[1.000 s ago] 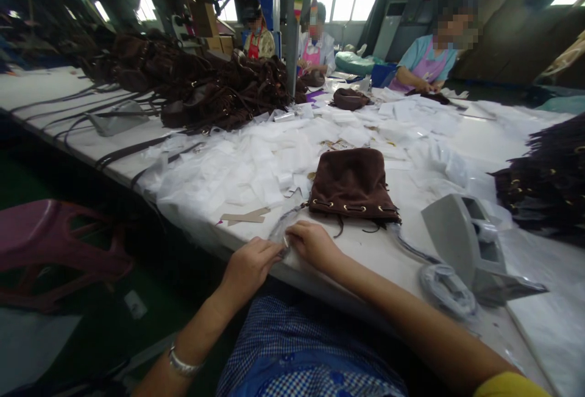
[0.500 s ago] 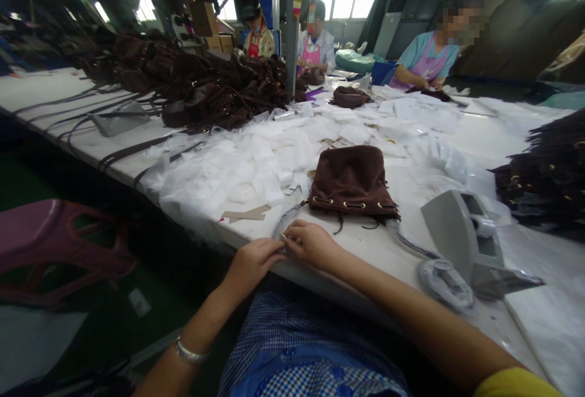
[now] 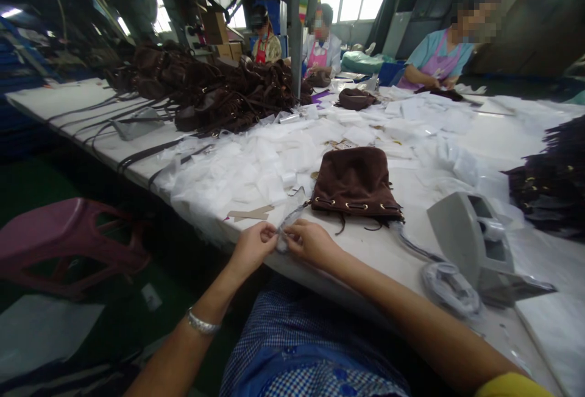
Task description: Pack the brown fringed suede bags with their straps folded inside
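Note:
A dark brown suede drawstring bag (image 3: 353,176) lies on the white table (image 3: 333,257), its brass eyelets towards me. From its left corner a strap wrapped in clear plastic (image 3: 292,217) runs down to the table's near edge. My left hand (image 3: 253,246) pinches this wrapped strap between thumb and fingers. Close beside it, my right hand (image 3: 311,240) grips the same strap with bent fingertips. The strap end between the hands is partly hidden. On the bag's right, another plastic-wrapped strap length ends in a coil (image 3: 450,289).
A grey tape dispenser (image 3: 473,245) stands right of the bag. White plastic sheets (image 3: 256,168) cover the table's middle, with brown bags heaped (image 3: 205,89) behind. Dark pieces are stacked (image 3: 553,178) at right. A pink stool (image 3: 68,238) stands at left. Several people work across the table.
My left hand has shifted slightly up and away from the table edge, its fingers more curled. The right hand stays nearly in place. The whole view has moved a little.

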`<state>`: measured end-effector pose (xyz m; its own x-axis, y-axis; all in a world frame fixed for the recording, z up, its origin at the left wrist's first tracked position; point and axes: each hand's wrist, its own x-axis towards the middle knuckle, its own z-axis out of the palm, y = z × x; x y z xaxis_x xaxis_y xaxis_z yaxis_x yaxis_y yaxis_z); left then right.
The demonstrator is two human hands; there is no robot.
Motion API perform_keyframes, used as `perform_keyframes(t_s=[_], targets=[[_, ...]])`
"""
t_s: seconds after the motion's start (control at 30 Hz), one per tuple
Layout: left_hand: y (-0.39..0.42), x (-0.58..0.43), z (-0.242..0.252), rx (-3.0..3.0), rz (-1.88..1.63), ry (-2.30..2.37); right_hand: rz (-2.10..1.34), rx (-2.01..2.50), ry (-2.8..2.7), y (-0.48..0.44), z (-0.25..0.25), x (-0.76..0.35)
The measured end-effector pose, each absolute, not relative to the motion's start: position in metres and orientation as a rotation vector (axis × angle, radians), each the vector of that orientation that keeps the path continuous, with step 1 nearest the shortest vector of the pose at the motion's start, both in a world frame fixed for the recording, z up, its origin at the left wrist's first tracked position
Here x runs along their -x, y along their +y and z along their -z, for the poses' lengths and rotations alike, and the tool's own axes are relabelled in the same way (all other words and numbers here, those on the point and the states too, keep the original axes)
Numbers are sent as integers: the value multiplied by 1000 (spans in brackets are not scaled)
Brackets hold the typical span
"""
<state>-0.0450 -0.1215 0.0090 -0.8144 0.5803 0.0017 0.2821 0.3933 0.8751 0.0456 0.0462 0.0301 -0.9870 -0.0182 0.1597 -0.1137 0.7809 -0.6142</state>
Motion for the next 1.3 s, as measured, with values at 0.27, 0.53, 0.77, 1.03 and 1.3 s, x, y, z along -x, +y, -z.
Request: perform_keyframes(t_s=[0.27, 0.53, 0.77, 1.03, 1.3], targets=[[-117, 47, -21, -888, -1315, 2437, -896, -475, -2887, 60, -36, -36], [-120, 50, -30, -1017, -1155, 2244, -1151, -359, -2742, 65, -26, -36], [-114, 61, -34, -1136, -1063, 2180, -1272, -321, -2645, 63, -22, -41], [-108, 64, -30, -1202, -962, 2222, -1291, -357, -2562, 64, -12, -35], [-103, 53, -27, -1195, -879, 2413, -1119, 42, -2594, 61, -14, -61]])
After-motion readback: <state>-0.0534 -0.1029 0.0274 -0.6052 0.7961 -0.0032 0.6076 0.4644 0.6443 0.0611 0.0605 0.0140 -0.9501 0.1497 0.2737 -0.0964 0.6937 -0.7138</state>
